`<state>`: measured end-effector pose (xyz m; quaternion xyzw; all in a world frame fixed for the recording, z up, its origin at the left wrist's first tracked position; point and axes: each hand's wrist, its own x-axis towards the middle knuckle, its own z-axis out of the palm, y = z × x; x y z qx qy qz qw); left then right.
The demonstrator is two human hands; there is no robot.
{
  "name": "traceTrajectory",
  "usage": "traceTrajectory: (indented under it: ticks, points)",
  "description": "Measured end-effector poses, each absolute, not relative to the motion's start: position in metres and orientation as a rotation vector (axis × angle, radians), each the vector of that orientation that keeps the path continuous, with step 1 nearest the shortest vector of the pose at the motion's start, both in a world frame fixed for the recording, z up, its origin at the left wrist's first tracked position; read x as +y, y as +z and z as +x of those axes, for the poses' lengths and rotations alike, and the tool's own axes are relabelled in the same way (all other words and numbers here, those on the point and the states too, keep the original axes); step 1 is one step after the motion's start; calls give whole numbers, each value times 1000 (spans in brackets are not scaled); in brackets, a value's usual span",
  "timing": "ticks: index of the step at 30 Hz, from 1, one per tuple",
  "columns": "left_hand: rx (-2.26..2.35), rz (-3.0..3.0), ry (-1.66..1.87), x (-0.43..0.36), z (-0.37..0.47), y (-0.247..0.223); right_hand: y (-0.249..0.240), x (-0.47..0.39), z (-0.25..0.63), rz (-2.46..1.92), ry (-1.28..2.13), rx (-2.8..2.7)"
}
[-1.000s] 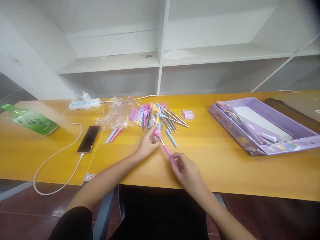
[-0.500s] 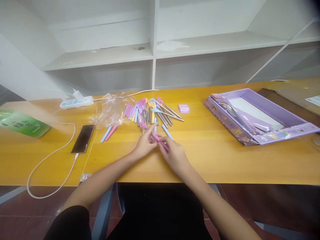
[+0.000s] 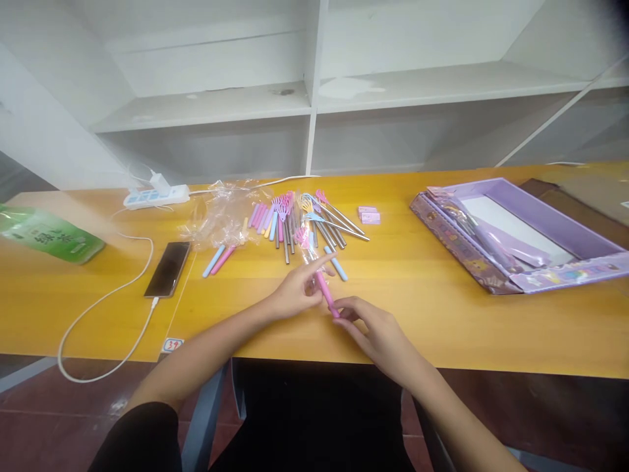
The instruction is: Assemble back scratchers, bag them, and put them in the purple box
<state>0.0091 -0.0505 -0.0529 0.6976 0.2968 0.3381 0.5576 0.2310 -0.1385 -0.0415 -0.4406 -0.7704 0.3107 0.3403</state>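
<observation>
Between my hands is a pink back scratcher [image 3: 324, 292], slanting from the pile down toward me. My left hand [image 3: 295, 292] is closed around its upper part, with the index finger stretched out over it. At the lower end of the pink handle, my right hand [image 3: 376, 331] pinches it between thumb and fingertips. A pink claw head [image 3: 301, 236] shows just beyond my left hand, with a shine like clear plastic below it. Several back scratchers with metal rods [image 3: 339, 234] and coloured claw heads lie behind. A loose blue handle [image 3: 337, 263] rests just past my hands.
To the left lie a blue handle [image 3: 214, 260], a pink handle [image 3: 223, 261], crumpled clear plastic [image 3: 216, 216], a charging phone [image 3: 167, 270], a power strip [image 3: 156, 196] and a green bottle [image 3: 52, 235]. Small pink boxes [image 3: 369, 216] and an open purple box [image 3: 565, 213] are on the right.
My right hand has slid down to the lower end of the pink handle, so more of the handle shows. My left hand has shifted slightly right and nearer. The camera view has shifted a little.
</observation>
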Motion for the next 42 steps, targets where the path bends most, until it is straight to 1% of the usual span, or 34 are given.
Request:
traceTrajectory:
  ticks: [7, 12, 18, 23, 30, 32, 36, 42]
  points:
    - [603, 1583, 619, -59, 20, -66, -55, -118, 219, -1175, 467, -1957]
    - [580, 1507, 657, -53, 20, -76, -56, -97, 212, -1212, 339, -2027]
    - [591, 1543, 671, -55, 18, -67, -47, -83, 207, -1314, 205, -2026]
    - [595, 1523, 651, -54, 16, -65, -44, -78, 205, -1369, 274, -1975]
    - [595, 1336, 693, -51, 13, -67, -35, -98, 217, -1043, 603, -2164]
    - [615, 1339, 684, -51, 11, -64, -39, -100, 220, -1004, 596, -2196]
    - [643, 1358, 692, -48, 8, -59, -51, -95, 222, -976, 461, -2157]
    - [685, 1186, 782, -42, 7, -59, -52, -91, 229, -886, 504, -2136]
